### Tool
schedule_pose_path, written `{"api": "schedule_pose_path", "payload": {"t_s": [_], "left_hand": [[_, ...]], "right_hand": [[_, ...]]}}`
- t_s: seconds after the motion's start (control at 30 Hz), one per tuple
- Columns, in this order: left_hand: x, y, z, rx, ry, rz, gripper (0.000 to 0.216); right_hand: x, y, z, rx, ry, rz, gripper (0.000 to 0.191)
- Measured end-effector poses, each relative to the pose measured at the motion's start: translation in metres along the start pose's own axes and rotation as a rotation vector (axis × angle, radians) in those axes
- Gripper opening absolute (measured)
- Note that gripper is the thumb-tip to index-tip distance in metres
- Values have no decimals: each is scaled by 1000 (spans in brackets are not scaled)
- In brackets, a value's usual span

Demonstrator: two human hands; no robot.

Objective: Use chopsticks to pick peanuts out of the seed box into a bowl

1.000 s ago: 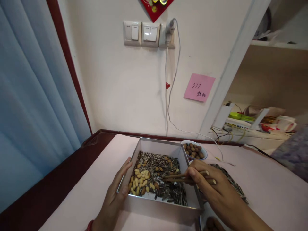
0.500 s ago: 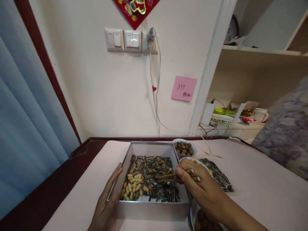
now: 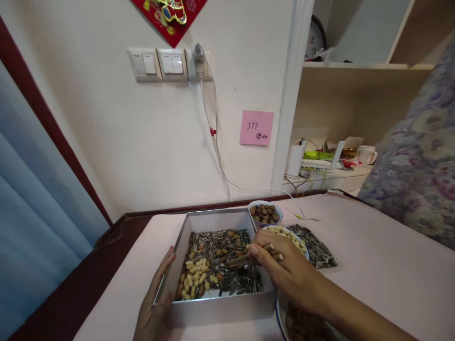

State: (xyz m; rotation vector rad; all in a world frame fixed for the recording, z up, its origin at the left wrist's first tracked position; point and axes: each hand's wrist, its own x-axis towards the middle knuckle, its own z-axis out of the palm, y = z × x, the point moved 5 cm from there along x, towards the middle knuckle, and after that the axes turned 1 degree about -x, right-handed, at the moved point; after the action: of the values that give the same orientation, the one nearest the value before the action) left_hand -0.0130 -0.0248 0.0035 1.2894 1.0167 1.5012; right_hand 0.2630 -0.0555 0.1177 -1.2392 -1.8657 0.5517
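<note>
My right hand (image 3: pixel 287 270) is closed round a pair of brown wooden chopsticks (image 3: pixel 240 259), their tips down among sunflower seeds (image 3: pixel 220 241) inside a grey-white box (image 3: pixel 220 310). My left hand (image 3: pixel 156 296) holds the box at its near left corner, fingers along the side and thumb at the front. A heap of peanuts (image 3: pixel 194 274) lies in the near left of the box, with several brown nuts among the seeds. Beneath my right forearm is a bowl of brown nuts (image 3: pixel 302 322), partly hidden.
Beyond the right hand stand a bowl of peanuts (image 3: pixel 284 232) and a bowl of round brown nuts (image 3: pixel 265 213). A flat patch of sunflower seeds (image 3: pixel 314 246) lies to their right. A white cable (image 3: pixel 249 188) trails onto the table. Someone in flowered clothing (image 3: pixel 415 156) stands at the right.
The view has swung slightly to the right, so the scene sits further left. My right hand keeps the chopsticks in the seeds, and my left hand stays on the box.
</note>
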Motion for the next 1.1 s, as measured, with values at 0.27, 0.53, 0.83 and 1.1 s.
{"api": "schedule_pose_path", "payload": {"t_s": [0.27,0.53,0.83,1.1], "left_hand": [[1,2,1,11,13,15,51],[1,6,2,28,2,-7,48],[1,2,1,21,4,-6,50],[2,2,1,41,-6,6,48]], "right_hand": [[2,0,3,8,-33,18,38],[0,-4,1,8,-9,-9,39],[-2,-2,1,-12,-34,29,39],[-5,-9,-7,22,45,-21,40]]}}
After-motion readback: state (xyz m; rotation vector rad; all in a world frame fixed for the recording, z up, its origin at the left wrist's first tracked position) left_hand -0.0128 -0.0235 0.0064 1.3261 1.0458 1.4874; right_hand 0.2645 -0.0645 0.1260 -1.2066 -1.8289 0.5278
